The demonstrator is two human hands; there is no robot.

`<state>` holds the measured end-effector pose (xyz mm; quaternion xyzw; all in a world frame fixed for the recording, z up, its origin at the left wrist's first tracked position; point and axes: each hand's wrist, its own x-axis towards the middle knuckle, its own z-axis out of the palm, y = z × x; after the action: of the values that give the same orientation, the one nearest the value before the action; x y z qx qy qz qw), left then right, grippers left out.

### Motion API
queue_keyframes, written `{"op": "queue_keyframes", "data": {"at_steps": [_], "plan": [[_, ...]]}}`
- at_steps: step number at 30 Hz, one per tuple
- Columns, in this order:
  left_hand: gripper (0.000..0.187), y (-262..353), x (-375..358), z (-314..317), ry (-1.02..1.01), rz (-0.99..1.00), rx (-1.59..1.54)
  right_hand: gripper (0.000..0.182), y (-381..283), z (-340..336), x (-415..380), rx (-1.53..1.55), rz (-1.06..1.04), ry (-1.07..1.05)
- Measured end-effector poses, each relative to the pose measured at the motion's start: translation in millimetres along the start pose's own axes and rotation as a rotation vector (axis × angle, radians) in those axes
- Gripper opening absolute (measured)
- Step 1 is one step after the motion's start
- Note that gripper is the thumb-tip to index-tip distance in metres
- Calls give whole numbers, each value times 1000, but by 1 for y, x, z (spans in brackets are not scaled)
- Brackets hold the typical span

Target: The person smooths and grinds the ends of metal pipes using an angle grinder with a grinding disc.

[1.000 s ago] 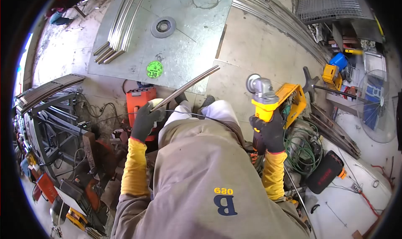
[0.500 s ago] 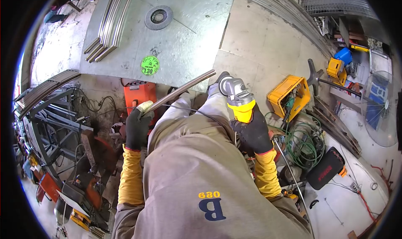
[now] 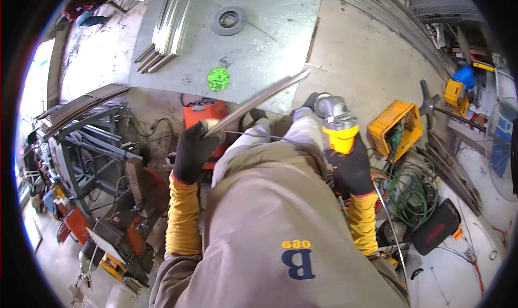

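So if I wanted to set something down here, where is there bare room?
Two patches look free: the metal sheet right of the grey disc, and the pale floor bordered by that sheet, the long bars and the yellow crate. It is crowded around the metal rack at the left and the coiled green cable at the right.

Half a second ago the right hand (image 3: 350,170) held the grinder (image 3: 341,116) over the right leg, close to the rod (image 3: 259,102); now it has swung right, away from the rod's tip. A second ago it overlapped the crate (image 3: 382,122), which now shows uncovered. The right shoe (image 3: 311,99) has moved forward past the sheet's (image 3: 259,57) corner. The person (image 3: 89,1) at upper left shows more than half a second ago.
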<state>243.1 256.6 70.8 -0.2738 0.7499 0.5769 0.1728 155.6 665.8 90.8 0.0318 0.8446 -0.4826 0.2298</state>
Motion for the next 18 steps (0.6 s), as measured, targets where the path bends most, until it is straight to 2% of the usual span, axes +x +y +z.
{"op": "queue_keyframes", "data": {"at_steps": [1,3,5,7,8,9,11,15,16,18], "plan": [[26,8,-1,-5,18,-50,-153,50,-2,-4,0,20,17,-15],[40,22,-1,-3,62,147,-648,46,-8,-4,0,-100,-169,79],[33,52,9,-22,-119,304,-521,40,-20,-5,-1,-6,-49,120],[25,74,26,-31,3,649,-19,38,-4,-9,2,118,19,84],[27,83,38,-34,214,887,417,37,-3,-9,2,131,-23,93],[31,74,60,-25,279,877,171,37,-3,-8,2,132,-38,100],[33,83,74,-23,-147,406,-1078,37,-1,-6,3,264,-33,155],[39,68,90,0,-92,320,-1076,40,-10,-7,0,209,-10,151],[48,65,90,8,-15,259,-981,46,-8,-7,0,238,7,142],[50,59,86,18,-50,270,-1006,46,-7,-4,0,230,-8,149]]}}
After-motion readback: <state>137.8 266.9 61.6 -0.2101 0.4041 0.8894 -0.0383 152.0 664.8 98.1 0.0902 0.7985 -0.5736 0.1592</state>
